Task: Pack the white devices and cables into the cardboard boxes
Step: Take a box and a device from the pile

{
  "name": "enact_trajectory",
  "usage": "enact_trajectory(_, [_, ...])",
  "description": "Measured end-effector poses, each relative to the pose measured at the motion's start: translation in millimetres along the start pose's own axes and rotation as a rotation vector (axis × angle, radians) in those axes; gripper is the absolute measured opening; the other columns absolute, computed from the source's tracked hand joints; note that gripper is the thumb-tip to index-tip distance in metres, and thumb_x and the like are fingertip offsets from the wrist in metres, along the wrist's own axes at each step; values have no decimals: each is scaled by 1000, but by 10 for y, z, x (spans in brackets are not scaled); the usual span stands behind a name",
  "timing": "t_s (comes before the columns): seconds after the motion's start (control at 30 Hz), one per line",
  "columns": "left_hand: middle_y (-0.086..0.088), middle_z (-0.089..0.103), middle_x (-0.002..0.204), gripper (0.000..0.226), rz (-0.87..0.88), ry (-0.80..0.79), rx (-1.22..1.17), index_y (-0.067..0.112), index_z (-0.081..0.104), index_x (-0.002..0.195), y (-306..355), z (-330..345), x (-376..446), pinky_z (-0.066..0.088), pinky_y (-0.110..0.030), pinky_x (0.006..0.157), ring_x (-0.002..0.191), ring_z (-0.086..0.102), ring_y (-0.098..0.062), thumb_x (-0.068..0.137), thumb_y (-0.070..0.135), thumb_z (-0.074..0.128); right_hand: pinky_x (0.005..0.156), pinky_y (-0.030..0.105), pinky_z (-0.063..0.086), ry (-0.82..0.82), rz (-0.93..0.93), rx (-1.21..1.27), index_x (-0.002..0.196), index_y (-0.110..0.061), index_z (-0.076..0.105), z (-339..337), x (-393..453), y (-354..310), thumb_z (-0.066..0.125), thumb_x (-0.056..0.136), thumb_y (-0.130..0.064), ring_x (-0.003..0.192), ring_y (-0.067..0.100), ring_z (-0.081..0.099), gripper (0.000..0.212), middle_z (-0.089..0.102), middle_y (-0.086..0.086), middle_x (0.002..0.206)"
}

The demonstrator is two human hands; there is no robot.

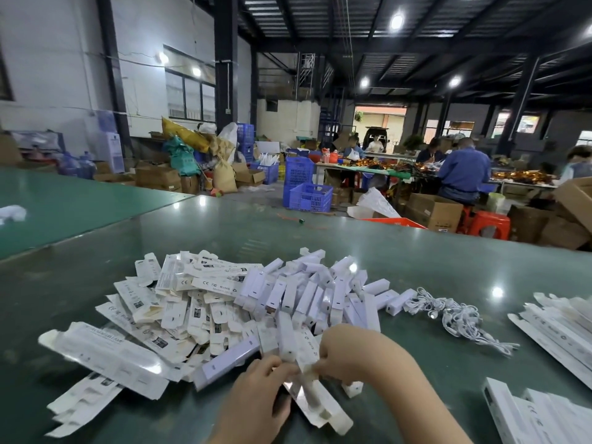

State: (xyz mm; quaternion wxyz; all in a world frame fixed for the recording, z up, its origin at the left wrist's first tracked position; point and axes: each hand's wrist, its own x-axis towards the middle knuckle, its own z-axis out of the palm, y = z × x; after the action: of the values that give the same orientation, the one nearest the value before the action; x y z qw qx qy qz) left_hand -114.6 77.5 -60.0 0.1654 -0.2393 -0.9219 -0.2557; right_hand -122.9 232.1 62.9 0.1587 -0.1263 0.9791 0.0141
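Packing warehouse: crates (310,197), worktables (368,169).

Flat boxes (166,315) heaped left on table (448,257); devices (320,293) centre; cables (455,315) right of devices.

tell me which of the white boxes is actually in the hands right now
The long box at the bottom centre, pinched at its top flap by the left hand and right hand; the others lie untouched in piles.

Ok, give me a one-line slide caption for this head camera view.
Both hands, left hand and right hand, grip a white carton beside piled white devices and white cables.
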Motion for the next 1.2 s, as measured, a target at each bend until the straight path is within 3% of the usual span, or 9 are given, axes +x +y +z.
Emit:
enact_trajectory(0.1, [22, 42, 127, 37, -22, 8, -5, 37, 52, 125, -22, 4, 3, 33, -11, 97, 113, 39, 4, 89, 34, 55, 66, 28, 38, 136, 23, -58, 98, -8, 62, -5, 31, -35, 46, 96, -32, 77, 22, 47, 29, 53, 7, 90])
enact_trajectory(0.2, [27, 47, 120, 39, -11, 69, 33, 39, 60, 117, 1, 3, 1, 38, -8, 93, 109, 47, 6, 79, 31, 69, 53, 24, 32, 218, -17, -26, 69, -10, 49, -71, -32, -64, 47, 94, -26, 60, 18, 41, 30, 44, 3, 71])
enact_trajectory(0.3, [23, 33, 137, 45, -85, 61, -5, 37, 43, 133, -31, 51, 2, 26, -12, 105, 128, 32, 1, 90, 29, 53, 47, 27, 25, 354, -84, 80, 55, -10, 32, -204, -182, -124, 43, 90, -23, 53, 20, 34, 39, 37, 5, 61])
enact_trajectory(0.5, [18, 40, 132, 79, -115, 430, -370, 39, 34, 125, 55, -76, 13, 44, -23, 99, 121, 44, 2, 67, 19, 84, 54, 38, 37, 911, -364, 336, 55, -2, 49, -381, -550, -160, 40, 86, -26, 60, 22, 46, 40, 48, 5, 58])
enact_trajectory(0.63, [10, 47, 134, 99, 7, 589, -465, 28, 38, 140, 146, -264, 10, 42, -15, 95, 124, 44, 1, 54, 43, 84, 57, 41, 38, 855, -566, 562, 53, 4, 52, -397, -677, -245, 46, 80, -17, 57, 22, 45, 35, 47, 10, 55])
enact_trajectory(0.77, [11, 68, 100, 61, -54, 523, -753, 47, 57, 111, 330, -403, -40, 50, -12, 78, 93, 64, -3, 54, 48, 79, 61, 37, 41, 808, -614, 703, 57, -4, 56, -387, -687, -263, 48, 84, -26, 59, 17, 49, 35, 53, 5, 59])
enact_trajectory(0.87, [6, 69, 76, 42, -129, 505, -804, 42, 64, 88, 407, -453, -52, 50, -12, 62, 64, 64, -7, 49, 48, 78, 62, 36, 47, 741, -499, 656, 80, -29, 44, -392, -662, -246, 56, 70, -65, 64, 11, 54, 39, 62, -8, 77])
enact_trajectory(1.0, [-1, 72, 67, 43, -233, 395, -935, 35, 74, 78, 444, -492, -91, 50, -13, 54, 59, 67, -8, 37, 39, 82, 67, 26, 47, 534, -462, 618, 113, -55, 31, -338, -575, -227, 74, 52, -64, 79, 0, 58, 74, 57, -33, 96])
enact_trajectory(1.2, [-20, 71, 77, 39, -228, 174, -1159, 3, 73, 79, 520, -491, -74, 54, -28, 59, 71, 70, -31, 47, 26, 75, 65, 11, 42, 515, -543, 647, 84, -33, 66, -342, -523, -201, 71, 73, -42, 75, -4, 60, 15, 69, -21, 83])
